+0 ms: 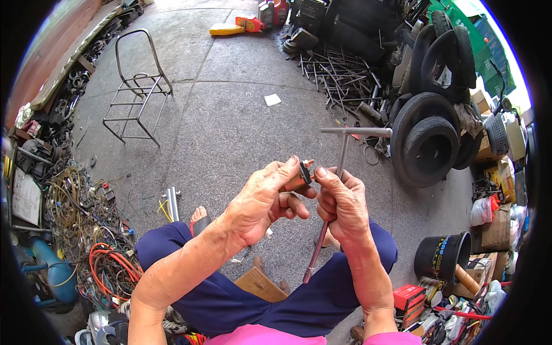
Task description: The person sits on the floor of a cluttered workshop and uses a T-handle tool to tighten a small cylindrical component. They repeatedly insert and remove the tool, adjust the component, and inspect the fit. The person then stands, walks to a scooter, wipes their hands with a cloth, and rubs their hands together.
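A small copper-coloured cylinder (294, 183) with a black cap (305, 172) is gripped by the left hand (260, 198) above the grey floor (230, 115), between wires (77, 213) heaped at its left edge and tyres (431, 126) at its right, while a T-handled wrench (343, 154) is clasped by the right hand (347, 204), whose thumb is held beside the cap.
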A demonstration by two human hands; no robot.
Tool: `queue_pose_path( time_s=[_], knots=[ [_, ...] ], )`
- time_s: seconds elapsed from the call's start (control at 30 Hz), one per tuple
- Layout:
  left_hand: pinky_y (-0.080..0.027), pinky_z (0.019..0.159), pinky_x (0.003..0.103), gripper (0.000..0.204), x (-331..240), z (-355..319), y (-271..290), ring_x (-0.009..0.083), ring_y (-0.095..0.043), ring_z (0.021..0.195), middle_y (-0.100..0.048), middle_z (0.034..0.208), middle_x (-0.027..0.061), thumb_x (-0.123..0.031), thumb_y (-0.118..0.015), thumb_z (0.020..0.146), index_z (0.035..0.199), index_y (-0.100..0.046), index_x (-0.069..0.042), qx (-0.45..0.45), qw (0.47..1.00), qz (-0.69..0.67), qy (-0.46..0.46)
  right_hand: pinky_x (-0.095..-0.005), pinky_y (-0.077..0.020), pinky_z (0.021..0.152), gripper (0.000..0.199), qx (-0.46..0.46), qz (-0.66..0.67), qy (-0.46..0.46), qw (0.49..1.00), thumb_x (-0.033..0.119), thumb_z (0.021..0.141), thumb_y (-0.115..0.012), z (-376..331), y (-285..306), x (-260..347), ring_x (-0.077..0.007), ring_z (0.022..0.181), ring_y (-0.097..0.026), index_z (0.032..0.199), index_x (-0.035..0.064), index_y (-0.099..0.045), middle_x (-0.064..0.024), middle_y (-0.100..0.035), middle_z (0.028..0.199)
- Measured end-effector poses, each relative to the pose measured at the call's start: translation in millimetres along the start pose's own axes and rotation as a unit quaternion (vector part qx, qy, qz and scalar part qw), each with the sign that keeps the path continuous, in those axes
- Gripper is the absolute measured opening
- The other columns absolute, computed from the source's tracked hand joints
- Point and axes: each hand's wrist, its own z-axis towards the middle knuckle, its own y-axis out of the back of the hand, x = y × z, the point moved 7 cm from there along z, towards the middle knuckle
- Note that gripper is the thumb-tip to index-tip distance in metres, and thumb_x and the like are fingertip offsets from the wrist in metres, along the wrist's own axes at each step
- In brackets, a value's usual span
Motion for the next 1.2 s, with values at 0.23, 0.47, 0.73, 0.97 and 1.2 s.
queue_pose_path(
  time_s=[0.23, 0.47, 0.73, 0.97, 1.2],
  knots=[
    [-0.052, 0.057, 0.025, 0.035, 1, 0, 3, 0.017, -0.065, 0.061, -0.067, 0.092, 0.0122, -0.036, -0.047, 0.098, 0.112, -0.056, -0.005, -0.01, 1.0, 0.011, -0.002, -0.0177, -0.0215, 0.037, 0.025, 0.042, -0.003, 0.027, 0.999, 0.015, 0.083, -0.072, -2, -8, 6, 0.0001, 0.042, -0.033, 0.096, -0.003, -0.061, 0.0059, -0.045, 0.055],
    [-0.052, 0.057, 0.025, 0.034, -2, -1, 2, 0.0168, -0.065, 0.061, -0.067, 0.09, 0.0117, -0.036, -0.049, 0.097, 0.108, -0.057, -0.005, -0.012, 1.0, 0.007, -0.005, -0.0176, -0.022, 0.037, 0.027, 0.002, -0.033, -0.001, 0.999, 0.016, 0.083, -0.073, 0, -1, 0, -0.0002, 0.042, -0.032, 0.097, -0.0028, -0.06, 0.0064, -0.045, 0.055],
    [-0.052, 0.058, 0.026, 0.032, -1, -1, 4, 0.0164, -0.064, 0.062, -0.067, 0.092, 0.0118, -0.036, -0.051, 0.096, 0.105, -0.056, -0.006, -0.025, 1.0, 0.016, 0.004, -0.0178, -0.0223, 0.037, 0.023, 0.033, -0.021, 0.027, 0.999, 0.014, 0.084, -0.071, -1, -8, 4, -0.0004, 0.042, -0.032, 0.095, -0.0021, -0.059, 0.0051, -0.045, 0.055],
    [-0.051, 0.058, 0.025, 0.031, -1, -2, 6, 0.0164, -0.064, 0.061, -0.066, 0.091, 0.0118, -0.036, -0.052, 0.096, 0.105, -0.056, -0.006, -0.031, 0.999, 0.015, 0.001, -0.018, -0.0219, 0.038, 0.023, 0.002, -0.027, -0.01, 1.0, 0.015, 0.084, -0.071, 1, -1, -3, -0.0004, 0.042, -0.032, 0.094, -0.0018, -0.059, 0.0055, -0.045, 0.056],
    [-0.051, 0.058, 0.026, 0.031, 0, -2, 7, 0.0161, -0.064, 0.061, -0.066, 0.09, 0.0123, -0.035, -0.052, 0.096, 0.104, -0.056, -0.006, -0.037, 0.999, 0.015, 0.009, -0.018, -0.0219, 0.038, 0.023, 0.024, -0.026, 0.019, 0.999, 0.017, 0.084, -0.071, 0, -6, 1, -0.0005, 0.042, -0.032, 0.092, -0.001, -0.059, 0.0058, -0.045, 0.056]
  ],
)
